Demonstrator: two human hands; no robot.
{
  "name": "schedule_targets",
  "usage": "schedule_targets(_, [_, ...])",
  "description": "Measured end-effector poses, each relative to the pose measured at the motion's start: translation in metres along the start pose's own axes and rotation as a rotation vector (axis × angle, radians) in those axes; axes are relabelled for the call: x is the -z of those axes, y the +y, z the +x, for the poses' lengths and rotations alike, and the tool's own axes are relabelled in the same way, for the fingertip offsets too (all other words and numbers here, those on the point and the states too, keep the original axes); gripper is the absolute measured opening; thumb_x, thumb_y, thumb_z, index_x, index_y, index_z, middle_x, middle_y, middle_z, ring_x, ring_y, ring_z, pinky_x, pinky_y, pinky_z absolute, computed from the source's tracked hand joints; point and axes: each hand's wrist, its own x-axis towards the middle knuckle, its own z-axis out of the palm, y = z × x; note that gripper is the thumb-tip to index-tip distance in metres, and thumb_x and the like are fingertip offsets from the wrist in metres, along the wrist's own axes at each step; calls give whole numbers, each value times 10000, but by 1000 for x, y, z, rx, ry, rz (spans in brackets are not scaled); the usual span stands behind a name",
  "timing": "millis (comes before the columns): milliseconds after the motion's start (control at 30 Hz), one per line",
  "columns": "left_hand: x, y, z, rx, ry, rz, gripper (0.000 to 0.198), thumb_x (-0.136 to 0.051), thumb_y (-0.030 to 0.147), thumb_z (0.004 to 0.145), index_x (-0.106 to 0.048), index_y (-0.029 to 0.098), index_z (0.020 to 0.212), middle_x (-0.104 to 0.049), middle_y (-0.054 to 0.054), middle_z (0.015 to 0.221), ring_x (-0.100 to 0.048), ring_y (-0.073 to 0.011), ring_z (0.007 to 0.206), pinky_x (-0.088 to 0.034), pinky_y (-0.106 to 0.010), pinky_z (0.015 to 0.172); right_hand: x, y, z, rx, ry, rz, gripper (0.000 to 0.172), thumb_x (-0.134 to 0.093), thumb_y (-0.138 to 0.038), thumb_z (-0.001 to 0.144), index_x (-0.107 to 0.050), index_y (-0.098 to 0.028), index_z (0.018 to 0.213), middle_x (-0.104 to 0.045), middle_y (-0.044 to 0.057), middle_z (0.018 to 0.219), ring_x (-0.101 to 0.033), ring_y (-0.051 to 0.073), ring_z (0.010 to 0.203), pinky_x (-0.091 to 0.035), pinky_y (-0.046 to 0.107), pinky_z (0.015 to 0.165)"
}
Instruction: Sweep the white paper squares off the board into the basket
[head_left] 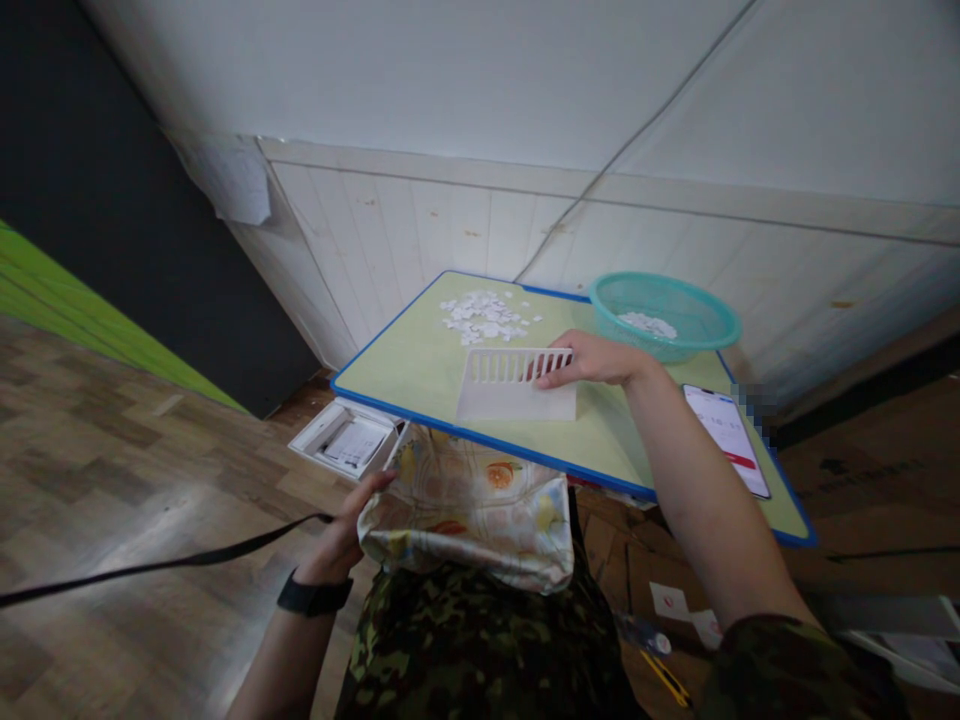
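At the table, right fingers grip a slotted scraper by its right end; left fingers, a box.

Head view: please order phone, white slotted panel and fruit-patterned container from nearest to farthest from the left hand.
1. Fruit-patterned container: held by left hand.
2. White slotted panel: in right hand, mid-table.
3. Phone: table's right side.

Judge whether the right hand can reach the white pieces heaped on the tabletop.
Probably yes: the right hand, though gripping a white slotted plate, is close to the white pieces, and nothing else visible blocks the way.
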Motion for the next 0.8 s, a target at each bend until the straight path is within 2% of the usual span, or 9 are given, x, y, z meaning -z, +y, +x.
schedule_targets(167, [0, -2, 2, 31, -54, -34, 76, -650, 223, 716, -679, 156, 696, -691, 7, 558, -632, -148, 500, -501, -238, 512, 0, -7, 0, 10, -56, -28, 446, -716, -488, 715, -727, -173, 1032, -726, 64, 1025, -660, 188, 859, -516, 276, 755])
schedule_targets(300, [-4, 4, -5, 69, -100, -45, 92, -688, 249, 689, -679, 158, 691, -679, 6, 525, -639, -164, 494, -502, -252, 502, 0, -10, -13, 38, 29, -35, 464, -708, -498, 721, -719, -176, 1055, -723, 60, 1038, -657, 206, 892, -519, 289, 757])
schedule_targets(500, [-4, 8, -7, 94, -146, -70, 94, -706, 254, 680, -703, 162, 693, -717, 2, 573, -664, -169, 534, -515, -250, 531, -20, -1, -48, -61, 134, -23, 477, -671, -537, 741, -713, -204, 1080, -723, 46, 1049, -668, 232, 879, -536, 313, 733])
schedule_targets(667, [1, 4, -4, 100, -161, -85, 103, -679, 254, 727, -721, 162, 706, -744, -3, 617, -665, -156, 541, -514, -236, 554, -36, -6, -60, -83, 162, -63, 467, -661, -535, 752, -717, -194, 1067, -729, 43, 955, -656, 216, 805, -524, 298, 680])
schedule_targets(800, [0, 9, -9, 95, -183, -102, 95, -670, 252, 739, -725, 184, 702, -750, 7, 636, -675, -158, 569, -516, -238, 586, -39, -15, -61, -72, 144, -104, 396, -645, -525, 770, -735, -188, 957, -720, 28, 847, -634, 191, 725, -502, 279, 635])
